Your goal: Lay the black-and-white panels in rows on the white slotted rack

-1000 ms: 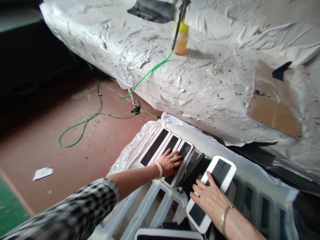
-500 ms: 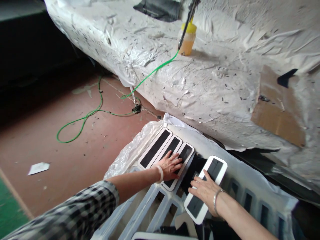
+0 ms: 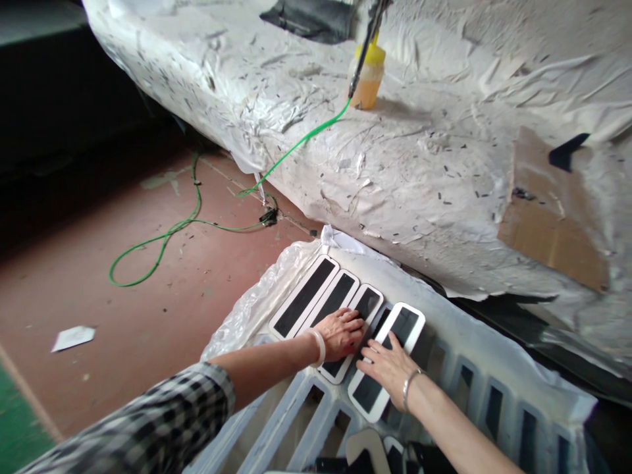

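Three white-framed panels with black centres lie side by side on a slotted, plastic-covered crate; these are the left panel [image 3: 305, 297], the middle panel [image 3: 338, 295] and the third panel [image 3: 368, 304]. My left hand [image 3: 340, 336] rests on the third panel, fingers spread. A fourth white-framed panel [image 3: 405, 326] lies just to the right, tilted the same way, with a narrow gap between them. On it lies my right hand [image 3: 388, 368], fingers apart. Both palms face down, and neither hand's grip closes round a panel.
The crate [image 3: 316, 382] has more dark slots at right. Behind it stands a surface under wrinkled white sheeting [image 3: 306, 178], with a yellow-capped bottle [image 3: 370, 76] and cardboard [image 3: 553, 217]. A green cord [image 3: 162, 240] loops on the reddish floor. Dark pieces lie at the bottom edge.
My right hand and the fourth panel have moved left, closer to the third panel. My left hand has stayed on the third panel, its fingers shifted slightly.
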Demonstrator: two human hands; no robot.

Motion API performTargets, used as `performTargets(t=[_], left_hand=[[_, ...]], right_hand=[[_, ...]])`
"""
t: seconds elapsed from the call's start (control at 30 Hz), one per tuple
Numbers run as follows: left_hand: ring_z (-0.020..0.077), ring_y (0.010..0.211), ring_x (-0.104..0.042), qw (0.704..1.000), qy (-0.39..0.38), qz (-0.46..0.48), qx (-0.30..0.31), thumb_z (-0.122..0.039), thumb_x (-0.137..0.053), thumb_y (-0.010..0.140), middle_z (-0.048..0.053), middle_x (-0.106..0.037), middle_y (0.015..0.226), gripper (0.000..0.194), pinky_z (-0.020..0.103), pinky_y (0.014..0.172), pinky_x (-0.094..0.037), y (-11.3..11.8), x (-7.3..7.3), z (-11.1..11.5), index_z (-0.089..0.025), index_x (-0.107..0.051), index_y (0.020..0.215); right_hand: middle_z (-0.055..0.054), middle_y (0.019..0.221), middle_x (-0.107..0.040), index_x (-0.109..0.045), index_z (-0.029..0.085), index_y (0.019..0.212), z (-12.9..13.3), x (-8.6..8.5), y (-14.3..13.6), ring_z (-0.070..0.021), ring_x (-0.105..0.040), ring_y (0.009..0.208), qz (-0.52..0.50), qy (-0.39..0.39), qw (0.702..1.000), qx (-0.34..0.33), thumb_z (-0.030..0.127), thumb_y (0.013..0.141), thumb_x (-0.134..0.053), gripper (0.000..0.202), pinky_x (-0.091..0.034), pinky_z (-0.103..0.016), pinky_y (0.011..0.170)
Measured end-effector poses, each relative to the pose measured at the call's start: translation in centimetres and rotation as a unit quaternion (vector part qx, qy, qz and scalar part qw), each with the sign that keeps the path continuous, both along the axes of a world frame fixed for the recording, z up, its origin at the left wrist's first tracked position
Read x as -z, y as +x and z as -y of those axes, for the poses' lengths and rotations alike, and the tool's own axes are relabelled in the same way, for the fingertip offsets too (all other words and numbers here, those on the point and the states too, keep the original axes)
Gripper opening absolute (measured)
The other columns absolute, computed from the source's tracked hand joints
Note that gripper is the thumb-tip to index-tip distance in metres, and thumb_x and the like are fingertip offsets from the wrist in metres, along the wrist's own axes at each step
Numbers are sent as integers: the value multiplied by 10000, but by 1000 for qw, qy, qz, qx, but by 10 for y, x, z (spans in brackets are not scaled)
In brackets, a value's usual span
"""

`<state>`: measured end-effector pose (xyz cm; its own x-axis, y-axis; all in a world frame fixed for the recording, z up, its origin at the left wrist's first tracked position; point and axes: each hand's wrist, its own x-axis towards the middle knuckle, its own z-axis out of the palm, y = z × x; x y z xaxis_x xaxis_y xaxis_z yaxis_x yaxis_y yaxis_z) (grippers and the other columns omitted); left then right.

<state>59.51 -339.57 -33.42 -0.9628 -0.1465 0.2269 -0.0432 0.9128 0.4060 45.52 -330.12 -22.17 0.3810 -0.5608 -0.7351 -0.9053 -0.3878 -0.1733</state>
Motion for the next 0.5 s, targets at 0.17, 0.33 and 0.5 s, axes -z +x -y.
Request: performTargets(t=[0.17,0.33,0.5], left_hand=[[250,1096,-498,1000,-9,4,-4,-278,-506,940,95,-594,1188,365,406,949,-367,-8,-1,0,-177,-521,1291],[256,1109,-468,999,-29,32,2,-300,-500,948,79,-525,1316,402,405,880,-368,-14,-4,0,-240,-481,1345],[268,1185,-411,997,-67,41,19,-291,-466,964,37,-363,1499,375,431,889,-361,-15,-1,-2,-238,-502,1333]], right_hand=[[-99,1229,-595,-580,245,1140,-10,30,4,-309,-456,1249,2,-87,996,6,132,871,-494,304,-344,-686,1020],[-69,1237,-600,-558,258,1163,-37,55,-8,-293,-510,1205,23,-208,978,-19,178,880,-541,294,-467,-588,985],[-49,1250,-603,-572,265,1142,-57,70,-15,-286,-527,1192,63,-321,945,-3,152,843,-588,319,-510,-504,978]])
